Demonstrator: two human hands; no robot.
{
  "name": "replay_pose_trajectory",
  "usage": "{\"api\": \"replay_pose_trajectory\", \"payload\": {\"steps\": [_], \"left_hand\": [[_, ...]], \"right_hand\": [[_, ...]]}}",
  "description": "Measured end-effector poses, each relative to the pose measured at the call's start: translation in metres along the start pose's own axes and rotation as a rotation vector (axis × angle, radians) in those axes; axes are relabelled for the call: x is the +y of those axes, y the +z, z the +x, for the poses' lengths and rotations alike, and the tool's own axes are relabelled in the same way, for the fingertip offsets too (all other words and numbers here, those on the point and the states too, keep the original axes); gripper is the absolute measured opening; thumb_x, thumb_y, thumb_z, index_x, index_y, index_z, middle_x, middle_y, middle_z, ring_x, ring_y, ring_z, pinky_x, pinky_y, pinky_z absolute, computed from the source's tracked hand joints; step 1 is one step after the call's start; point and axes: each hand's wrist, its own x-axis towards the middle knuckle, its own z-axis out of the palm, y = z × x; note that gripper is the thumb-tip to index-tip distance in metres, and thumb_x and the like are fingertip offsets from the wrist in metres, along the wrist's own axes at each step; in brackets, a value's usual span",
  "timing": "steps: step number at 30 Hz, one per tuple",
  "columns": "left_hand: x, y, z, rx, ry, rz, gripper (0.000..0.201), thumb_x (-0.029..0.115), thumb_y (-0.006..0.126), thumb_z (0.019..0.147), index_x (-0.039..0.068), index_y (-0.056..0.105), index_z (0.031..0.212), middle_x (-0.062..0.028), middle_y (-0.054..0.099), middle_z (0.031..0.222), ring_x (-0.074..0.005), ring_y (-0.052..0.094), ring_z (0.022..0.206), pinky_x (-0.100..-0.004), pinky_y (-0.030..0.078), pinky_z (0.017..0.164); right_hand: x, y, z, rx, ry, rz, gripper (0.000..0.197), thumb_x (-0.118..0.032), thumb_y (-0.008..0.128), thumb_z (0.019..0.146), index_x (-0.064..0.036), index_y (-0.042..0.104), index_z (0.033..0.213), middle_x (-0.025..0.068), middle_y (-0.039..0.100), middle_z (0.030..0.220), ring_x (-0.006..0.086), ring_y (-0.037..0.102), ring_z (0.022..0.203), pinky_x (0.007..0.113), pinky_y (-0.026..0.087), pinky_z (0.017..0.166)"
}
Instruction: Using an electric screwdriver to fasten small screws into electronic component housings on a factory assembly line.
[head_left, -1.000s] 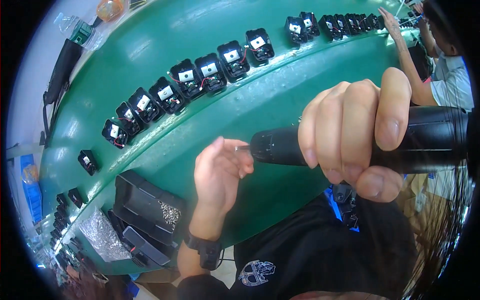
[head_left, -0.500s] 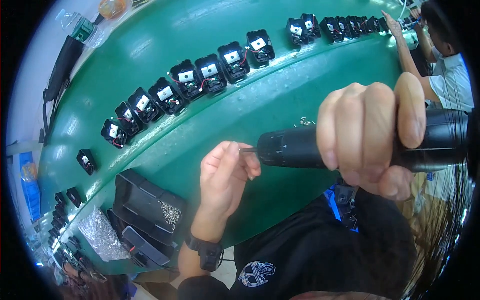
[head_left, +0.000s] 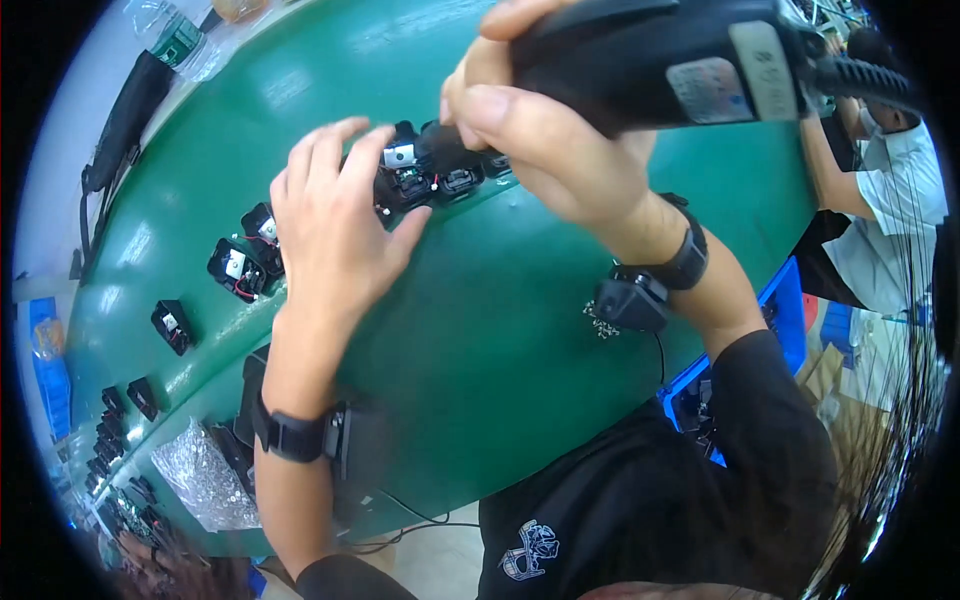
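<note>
In my right hand is a black electric screwdriver, held nearly level with its cable end to the right. Its blurred front end points left over the row of black plastic housings. My left hand reaches over the same row, with fingers stretched and the thumb apart. Its fingertips are beside a housing with a silver plate; I cannot tell whether they touch it. The left hand hides several housings, and the screwdriver's bit cannot be made out.
Small screws lie beside my right wrist. A lone black housing and a clear bag of small parts are at left. At right are a blue bin and a person in a light shirt. A bottle stands far left.
Both hands have moved up and away from me to the row of housings. The left hand has left the screwdriver's bit and spread its fingers; the screwdriver has moved with the right hand.
</note>
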Motion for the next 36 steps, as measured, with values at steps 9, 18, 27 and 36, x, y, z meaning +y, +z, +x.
{"api": "replay_pose_trajectory", "payload": {"steps": [9, 18, 27, 36], "left_hand": [[-0.037, 0.030, 0.010, -0.024, 0.084, 0.074, 0.068, 0.021, 0.087, 0.058, 0.005, 0.062, 0.119, -0.0073, 0.065, 0.108, -0.0253, 0.056, 0.113, -0.0435, 0.036, 0.100], [-0.044, 0.030, 0.021, -0.088, 0.081, 0.035, 0.060, 0.023, 0.086, 0.055, 0.003, 0.068, 0.108, -0.0093, 0.068, 0.092, -0.0249, 0.063, 0.093, -0.0393, 0.040, 0.095], [-0.050, 0.039, 0.016, -0.056, 0.109, 0.011, 0.056, 0.025, 0.085, 0.054, 0.003, 0.070, 0.103, -0.0084, 0.069, 0.084, -0.0246, 0.064, 0.088, -0.0395, 0.041, 0.093], [-0.047, 0.033, 0.007, 0.004, 0.150, 0.142, 0.059, 0.031, 0.086, 0.056, 0.004, 0.069, 0.106, -0.0089, 0.070, 0.089, -0.0239, 0.065, 0.092, -0.0406, 0.041, 0.094]], "right_hand": [[0.032, 0.027, -0.015, 0.020, 0.053, -0.083, 0.034, 0.007, 0.063, 0.081, 0.0008, 0.044, 0.108, 0.0056, 0.057, 0.079, 0.0103, 0.057, 0.070, 0.025, 0.047, 0.066], [0.024, 0.048, -0.024, 0.134, 0.351, 0.111, 0.032, 0.001, 0.067, 0.078, -0.0016, 0.052, 0.107, 0.0050, 0.060, 0.079, 0.0130, 0.059, 0.070, 0.028, 0.049, 0.066], [0.008, 0.055, -0.018, 0.151, 0.632, 0.340, 0.008, -0.003, 0.069, 0.074, -0.0032, 0.062, 0.078, 0.0021, 0.062, 0.073, 0.0128, 0.058, 0.066, 0.027, 0.047, 0.063], [-0.020, 0.035, -0.013, 0.335, 0.856, 0.373, 0.025, -0.002, 0.068, 0.080, -0.0005, 0.058, 0.103, 0.0083, 0.064, 0.079, 0.0180, 0.064, 0.070, 0.030, 0.051, 0.063]]}}
